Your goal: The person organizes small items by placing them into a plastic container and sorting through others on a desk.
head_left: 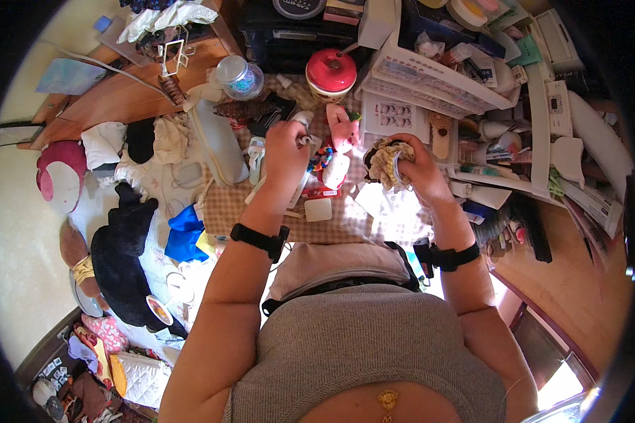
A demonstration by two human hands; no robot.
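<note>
A crumpled beige crocheted bundle (386, 161) sits in the right hand (415, 163), over the right part of a checked tablecloth (240, 206). The fingers curl round the bundle and a pale ring-shaped piece at its side; what that piece is cannot be told. The left hand (286, 146) is raised over the middle of the cloth, fingers closed on a small white object (305, 120) at its fingertips, too small to identify. Both wrists wear black bands.

Between the hands lie a pink plush toy (341, 127), a string of coloured beads (320, 159) and, nearer the body, a white square block (318, 209). Behind the toy stands a red round pot (330, 72), and left of that a clear jar (239, 76) with a pale lid. A white plastic basket (430, 79) full of small items stands behind the right hand, just beside the bundle. A grey pouch (219, 144) lies left of the left hand. Further left, clothes are heaped on the floor, with a blue cloth (185, 233) at the table's edge and a pink cap (60, 173) well apart.
</note>
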